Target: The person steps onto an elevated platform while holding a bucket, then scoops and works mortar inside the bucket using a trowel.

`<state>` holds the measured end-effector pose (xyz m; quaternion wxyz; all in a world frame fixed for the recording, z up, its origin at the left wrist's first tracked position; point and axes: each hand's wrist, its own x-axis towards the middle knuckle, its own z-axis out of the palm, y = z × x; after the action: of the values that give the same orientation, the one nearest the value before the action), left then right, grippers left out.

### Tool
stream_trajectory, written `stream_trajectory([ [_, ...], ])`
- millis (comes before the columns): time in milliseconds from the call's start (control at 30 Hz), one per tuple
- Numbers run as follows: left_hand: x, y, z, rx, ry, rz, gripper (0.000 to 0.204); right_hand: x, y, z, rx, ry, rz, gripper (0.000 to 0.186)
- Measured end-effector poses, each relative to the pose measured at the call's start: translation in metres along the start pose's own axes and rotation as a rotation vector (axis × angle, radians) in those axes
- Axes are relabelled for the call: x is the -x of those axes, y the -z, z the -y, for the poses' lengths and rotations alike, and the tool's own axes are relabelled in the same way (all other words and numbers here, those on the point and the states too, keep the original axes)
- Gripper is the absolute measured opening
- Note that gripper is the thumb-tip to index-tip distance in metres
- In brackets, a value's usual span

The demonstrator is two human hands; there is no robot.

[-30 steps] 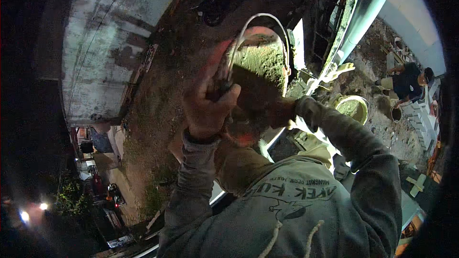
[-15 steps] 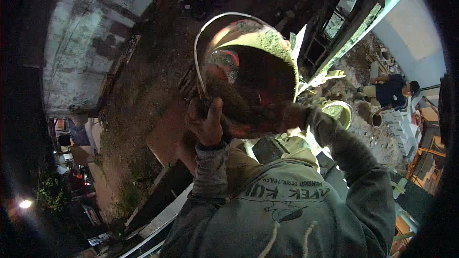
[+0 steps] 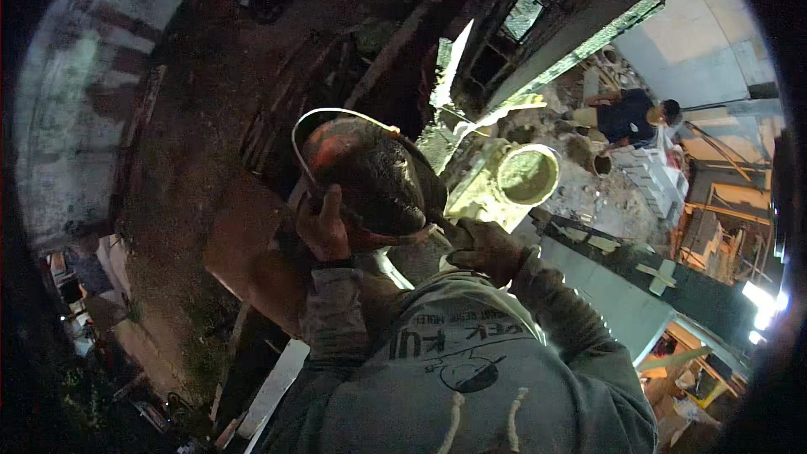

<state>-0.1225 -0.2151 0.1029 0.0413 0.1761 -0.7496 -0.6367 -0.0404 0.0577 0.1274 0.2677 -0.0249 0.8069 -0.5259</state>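
A bucket (image 3: 370, 170) with a dark inside and a reddish patch on its wall is tilted in front of my chest. Its thin wire handle (image 3: 301, 122) arches over the far left side. My left hand (image 3: 325, 229) is closed on the bucket's near left edge, by the foot of the handle, with the thumb up. At the near right edge of the bucket my right hand (image 3: 487, 250) is curled shut. Shadow hides what its fingers grip. Just right of the bucket stands a second, pale bucket (image 3: 555, 178) with grey stuff in it, brightly lit.
A board-edged frame (image 3: 580, 42) rises at the far right. Beyond the pale bucket a person (image 3: 630, 118) in dark clothes bends near stacked grey blocks (image 3: 647, 185). A low wall top (image 3: 588, 244) runs along my right. Dark, rough ground (image 3: 185, 185) lies below on the left.
The bucket has come lower and nearer to me, and its mouth has turned. Both hands moved with it, my right hand inward. The whole view has shifted, showing more of the right side.
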Motion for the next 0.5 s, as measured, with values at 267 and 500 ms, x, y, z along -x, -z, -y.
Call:
stream_trajectory([
  [267, -0.015, -0.013, 0.021, -0.122, -0.171, -0.004, 0.052, -0.070, 0.092, -0.030, -0.731, -0.187, -0.025, 0.017],
  [500, -0.003, -0.023, -0.007, 0.045, -0.117, 0.157, 0.045, -0.109, 0.100, -0.046, -1.100, -0.346, -0.210, 0.017],
])
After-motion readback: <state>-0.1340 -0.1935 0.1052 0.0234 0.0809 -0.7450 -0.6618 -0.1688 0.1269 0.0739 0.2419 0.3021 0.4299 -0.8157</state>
